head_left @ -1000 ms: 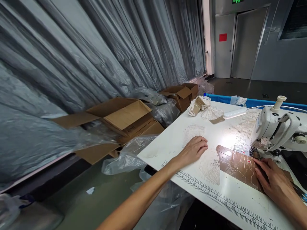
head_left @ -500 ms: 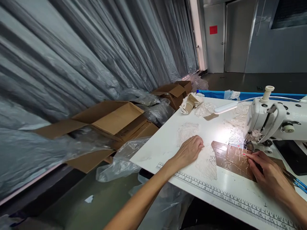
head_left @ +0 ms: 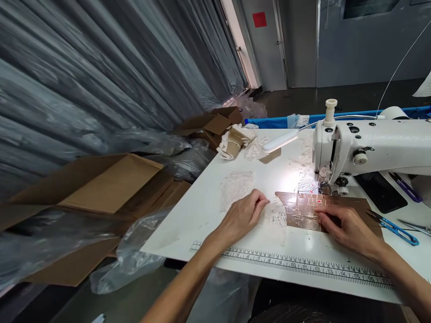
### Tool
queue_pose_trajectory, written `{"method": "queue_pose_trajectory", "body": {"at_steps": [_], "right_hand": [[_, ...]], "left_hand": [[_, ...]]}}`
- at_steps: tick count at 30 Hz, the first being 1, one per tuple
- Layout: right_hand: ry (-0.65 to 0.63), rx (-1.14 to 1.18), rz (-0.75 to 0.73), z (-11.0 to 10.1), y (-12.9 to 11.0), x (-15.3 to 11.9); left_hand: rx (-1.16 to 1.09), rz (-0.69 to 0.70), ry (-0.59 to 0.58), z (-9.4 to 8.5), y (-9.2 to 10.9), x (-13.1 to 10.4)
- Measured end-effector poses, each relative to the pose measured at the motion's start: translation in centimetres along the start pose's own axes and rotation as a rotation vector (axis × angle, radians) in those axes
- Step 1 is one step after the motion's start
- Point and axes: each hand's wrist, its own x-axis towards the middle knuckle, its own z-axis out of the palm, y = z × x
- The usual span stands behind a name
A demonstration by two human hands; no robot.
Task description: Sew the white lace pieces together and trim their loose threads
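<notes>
Grip of left hand [head_left: 247,211] pinched lace [head_left: 278,219], right hand [head_left: 341,224] touched brown board [head_left: 299,213] — its grip's state unclear — atop white worktop [head_left: 198,211].

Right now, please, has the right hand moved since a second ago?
Yes, the right hand moved left relative to the red mark on the brown board.

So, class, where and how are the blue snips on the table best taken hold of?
Probably by the blue handles, pinched from the right: the snips lie flat with their blades pointing left over the brown sheet, so gripping the right end avoids the tips.
</notes>
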Motion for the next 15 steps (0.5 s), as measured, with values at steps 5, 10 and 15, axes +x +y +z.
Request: {"method": "queue_pose_trajectory", "body": {"at_steps": [5,10,15], "right_hand": [[-0.186,0.321,0.1,-0.2,-1.2,-0.2],[-0.246,0.375,0.045,-0.3,-1.6,-0.3],[-0.148,0.372,0.128,0.2,-0.4,0.1]], "left_hand": [[-0.358,0.121,-0.063,0.9,4.7,0.6],[-0.528,0.211,-0.256,2.4,7.4,1.2],[-0.44,0.128,-0.215,1.4,6.3,3.2]]}}
